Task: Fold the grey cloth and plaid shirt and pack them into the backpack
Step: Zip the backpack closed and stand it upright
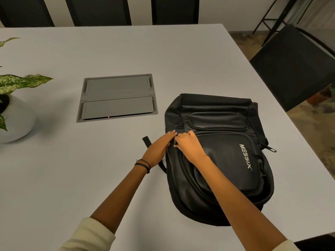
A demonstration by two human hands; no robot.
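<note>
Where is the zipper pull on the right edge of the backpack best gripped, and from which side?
Probably pinch the metal tab of the zipper pull, coming from the right of the backpack. The tab sticks out past the bag's edge over the table, so fingers can close around it.

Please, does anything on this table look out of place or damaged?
Nothing is spilled or damaged. The black backpack lies flat on the grey table; only one black strap sticks out from under it. No cloth or shirt shows.
</note>
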